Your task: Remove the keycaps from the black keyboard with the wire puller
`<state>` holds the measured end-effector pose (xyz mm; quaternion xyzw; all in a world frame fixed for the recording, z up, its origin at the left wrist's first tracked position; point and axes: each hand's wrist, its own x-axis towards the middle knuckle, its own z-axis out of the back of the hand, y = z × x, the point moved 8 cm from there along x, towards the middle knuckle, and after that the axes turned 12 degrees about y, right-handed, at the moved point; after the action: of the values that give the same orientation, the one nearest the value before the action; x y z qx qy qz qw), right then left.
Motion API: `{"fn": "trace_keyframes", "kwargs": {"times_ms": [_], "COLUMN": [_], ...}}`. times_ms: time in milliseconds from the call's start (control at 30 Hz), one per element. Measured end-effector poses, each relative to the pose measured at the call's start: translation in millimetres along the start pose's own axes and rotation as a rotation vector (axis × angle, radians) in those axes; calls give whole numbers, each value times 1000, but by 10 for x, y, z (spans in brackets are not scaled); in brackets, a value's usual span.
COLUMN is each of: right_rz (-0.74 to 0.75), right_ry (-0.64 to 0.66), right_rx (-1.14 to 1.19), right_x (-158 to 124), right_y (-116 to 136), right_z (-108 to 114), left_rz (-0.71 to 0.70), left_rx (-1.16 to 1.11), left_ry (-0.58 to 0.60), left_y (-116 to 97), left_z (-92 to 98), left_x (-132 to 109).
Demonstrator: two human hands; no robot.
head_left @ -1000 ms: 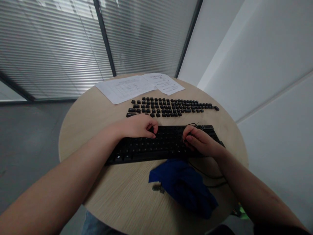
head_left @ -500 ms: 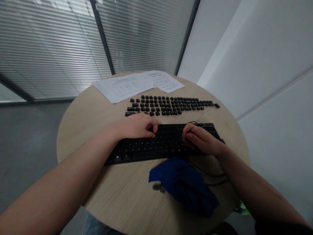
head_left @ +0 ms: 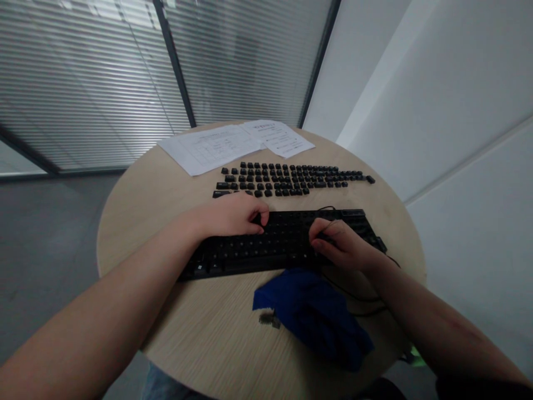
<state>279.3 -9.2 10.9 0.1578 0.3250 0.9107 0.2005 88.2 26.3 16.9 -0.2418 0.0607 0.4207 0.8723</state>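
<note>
Dim in here, table (head_left: 141, 211) beneath the left hand (head_left: 235, 214), blinds (head_left: 100, 105) beyond it, floor (head_left: 54, 233) left, white wall (head_left: 470, 111) right.

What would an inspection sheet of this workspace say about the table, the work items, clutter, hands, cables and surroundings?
Surface: round table, light wood grain.
Work items: black computer keyboard lying flat; loose black keycaps in rows beyond it.
Clutter: crumpled blue cloth on the near side; small bristled item at its edge, type unclear; printed paper sheets at the far edge.
Left hand: fingers curled over the keyboard; grip hidden.
Right hand: fingers bent over the keyboard's right part; grip unclear.
Cables: black cable between cloth and right forearm.
Surroundings: blinds, white wall, grey floor.
</note>
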Motion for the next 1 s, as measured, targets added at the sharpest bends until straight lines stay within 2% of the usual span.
{"fn": "trace_keyframes", "kwargs": {"times_ms": [133, 200, 300, 400, 500, 667, 800, 1000], "right_rz": [-9, -14, -19, -31, -70, -151, -93, 13], "right_ry": [-110, -118, -82, -107, -137, -105, -41, 26], "right_rx": [230, 314, 315, 327, 361, 421, 451, 226], "right_x": [-51, -60, -56, -68, -84, -84, -43, 36], "right_y": [-167, -206, -190, -199, -267, -365, -266, -23], "right_z": [-13, -31, -53, -30, -28, -75, -72, -14], "left_rz": [-6, -2, 0, 6, 10, -9, -19, -25], "left_rx": [4, 0, -9, -9, -7, -11, -3, -5], "left_ry": [16, 28, 39, 38, 28, 21, 10, 12], "left_y": [7, 12, 9, 1, -7, -21, -24, -22], "left_z": [-16, -24, -26, -22, -17, -19, -9, -15], "left_x": [1, 2, 2, 0, -3, -10, -14, -9]}}
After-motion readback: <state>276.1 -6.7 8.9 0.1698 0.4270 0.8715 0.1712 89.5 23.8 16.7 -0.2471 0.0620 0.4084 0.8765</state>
